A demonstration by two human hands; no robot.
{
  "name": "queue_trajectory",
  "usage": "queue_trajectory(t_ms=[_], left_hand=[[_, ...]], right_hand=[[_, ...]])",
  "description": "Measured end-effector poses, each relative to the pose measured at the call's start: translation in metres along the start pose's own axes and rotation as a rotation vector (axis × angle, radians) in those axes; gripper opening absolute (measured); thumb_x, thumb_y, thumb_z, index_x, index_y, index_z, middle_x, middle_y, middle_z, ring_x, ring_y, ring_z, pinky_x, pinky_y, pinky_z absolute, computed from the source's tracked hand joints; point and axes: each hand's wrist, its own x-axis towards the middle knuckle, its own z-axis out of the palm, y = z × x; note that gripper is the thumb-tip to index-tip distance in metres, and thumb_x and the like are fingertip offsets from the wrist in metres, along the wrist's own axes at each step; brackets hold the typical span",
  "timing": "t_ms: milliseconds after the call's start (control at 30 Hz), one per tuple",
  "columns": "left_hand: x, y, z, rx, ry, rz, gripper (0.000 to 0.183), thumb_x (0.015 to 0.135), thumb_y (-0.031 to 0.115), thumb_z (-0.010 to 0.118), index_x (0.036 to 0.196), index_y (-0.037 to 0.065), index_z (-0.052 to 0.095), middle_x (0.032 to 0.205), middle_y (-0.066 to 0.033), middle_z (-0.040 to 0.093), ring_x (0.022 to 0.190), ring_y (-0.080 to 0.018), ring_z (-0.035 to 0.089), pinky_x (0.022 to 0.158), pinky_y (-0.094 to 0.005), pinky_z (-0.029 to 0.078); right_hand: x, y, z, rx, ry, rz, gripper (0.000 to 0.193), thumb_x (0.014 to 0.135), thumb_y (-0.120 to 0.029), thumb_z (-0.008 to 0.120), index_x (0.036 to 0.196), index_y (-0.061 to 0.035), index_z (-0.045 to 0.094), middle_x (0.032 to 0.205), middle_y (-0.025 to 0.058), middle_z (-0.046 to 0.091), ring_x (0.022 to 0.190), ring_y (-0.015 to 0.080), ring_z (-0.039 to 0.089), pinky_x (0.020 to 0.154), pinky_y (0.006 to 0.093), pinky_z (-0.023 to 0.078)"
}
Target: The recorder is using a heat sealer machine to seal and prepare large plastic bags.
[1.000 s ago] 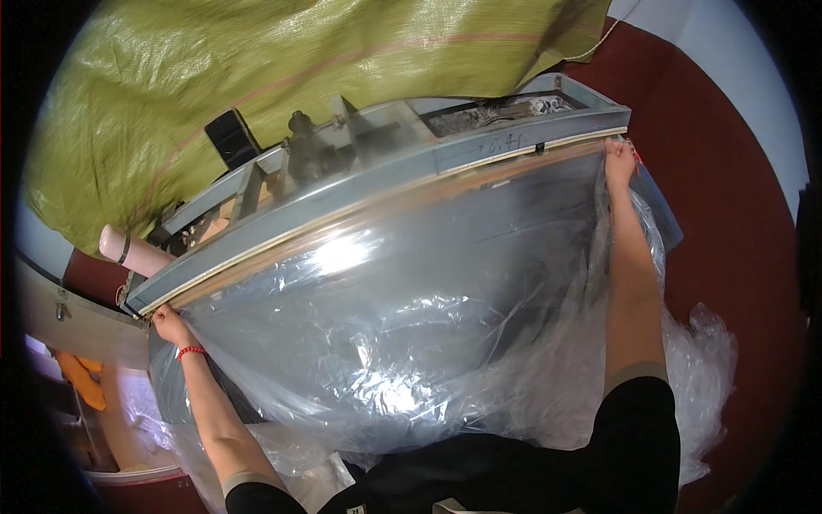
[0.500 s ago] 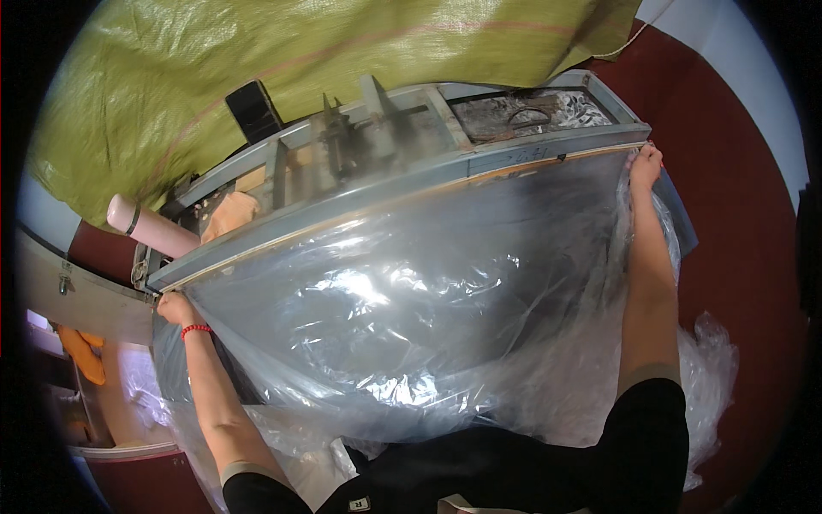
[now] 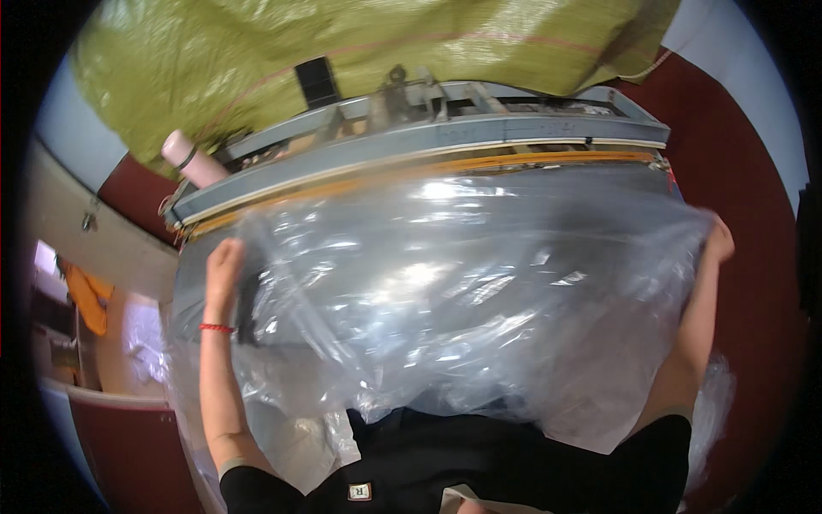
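Clear plastic film point(image 3: 411, 283) spreads between the two hands, over the dark grey desk point(image 3: 599, 180) and on the near side of the metal frame point(image 3: 514, 130). The left hand point(image 3: 224, 261) has its fingers curled tightly on the film's left edge; the right hand point(image 3: 719, 238) pinches the far right corner. Good handling probably means level hands, even tension and care that nothing snags on the frame. The sheet looks thin, glossy and creased, with bright glare mid-sheet and loose folds near the black shirt point(image 3: 488, 454).
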Motion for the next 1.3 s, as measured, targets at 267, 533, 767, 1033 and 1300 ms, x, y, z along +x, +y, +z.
queue_trajectory(t_ms=[267,533,767,1033,1300], left_hand=[[-0.07,0.115,0.072,-0.411,-0.228,0.022,0.018,0.084,0.025,0.054,0.079,0.008,0.054,0.053,0.0089,0.034,0.044,-0.0015,0.023,0.04,-0.0187,0.017],[-0.12,0.143,0.049,-0.409,-0.271,0.017,0.013,0.083,0.019,0.057,0.079,0.007,0.054,0.055,0.0077,0.04,0.045,-0.0004,0.03,0.038,-0.0165,0.021],[-0.128,0.139,0.034,-0.247,-0.228,0.29,0.007,0.078,0.007,0.061,0.08,0.003,0.056,0.061,0.0012,0.049,0.056,-0.0048,0.048,0.047,-0.018,0.04],[-0.123,0.132,0.043,0.553,0.27,0.919,0.015,0.064,0.002,0.065,0.066,0.003,0.05,0.061,-0.0081,0.05,0.053,-0.0233,0.051,0.045,-0.0293,0.04],[-0.131,0.074,-0.025,0.401,-0.524,0.452,0.012,0.074,0.01,0.057,0.072,-0.001,0.057,0.066,-0.0113,0.055,0.06,-0.024,0.054,0.055,-0.0327,0.041]], right_hand=[[-0.058,-0.15,-0.006,-0.015,-0.053,-0.599,0.027,0.086,-0.024,0.049,0.106,-0.0075,0.059,0.106,0.0086,0.058,0.099,0.0195,0.054,0.085,0.0292,0.04],[-0.359,-0.397,0.033,0.829,-1.243,-1.016,0.03,0.069,-0.003,0.063,0.098,-0.0033,0.058,0.1,0.0082,0.057,0.098,0.0198,0.053,0.087,0.0298,0.04],[-0.444,-0.434,0.033,1.183,-1.737,-0.903,0.022,0.073,-0.004,0.06,0.094,-0.0013,0.057,0.084,0.0048,0.058,0.079,0.0138,0.055,0.072,0.0242,0.044],[-0.485,-0.422,0.026,0.974,-1.984,-0.198,0.009,0.083,-0.011,0.054,0.083,-0.0052,0.061,0.072,-0.0049,0.058,0.062,0.0011,0.05,0.05,0.0169,0.039],[-0.392,-0.318,0.103,1.22,-1.222,0.295,0.005,0.085,-0.01,0.048,0.087,-0.0074,0.052,0.069,-0.0001,0.049,0.058,0.0063,0.045,0.049,0.0188,0.035]])
